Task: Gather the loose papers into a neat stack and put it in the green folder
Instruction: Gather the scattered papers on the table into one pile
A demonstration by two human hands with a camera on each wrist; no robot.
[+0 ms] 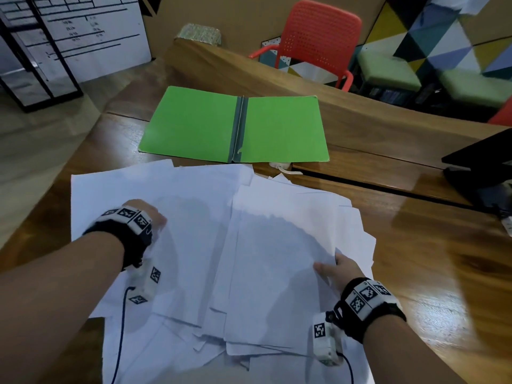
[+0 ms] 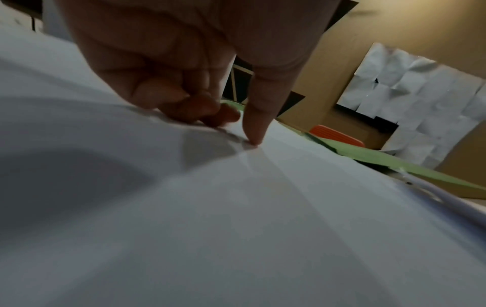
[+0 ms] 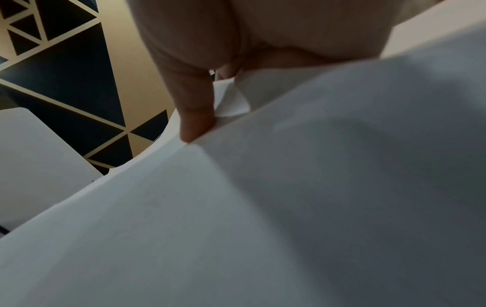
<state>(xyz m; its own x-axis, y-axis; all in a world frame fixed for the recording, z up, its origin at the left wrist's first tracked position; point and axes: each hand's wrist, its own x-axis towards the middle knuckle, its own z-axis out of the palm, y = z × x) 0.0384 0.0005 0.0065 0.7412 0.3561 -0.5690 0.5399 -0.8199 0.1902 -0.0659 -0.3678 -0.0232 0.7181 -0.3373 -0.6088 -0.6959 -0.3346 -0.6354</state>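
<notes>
Wooden table (image 1: 415,273) bears open green folder (image 1: 194,120); right hand (image 1: 339,268) pinches papers (image 1: 263,259).

Left hand (image 1: 149,217) at mid-left of the head view, fingertips (image 2: 253,139) pressing down; right hand (image 1: 339,268) at lower right, thumb pinching.

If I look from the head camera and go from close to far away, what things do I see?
Loose papers with the left hand and the right hand on them → green folder, lying open → raised wooden ledge → red chair.
</notes>
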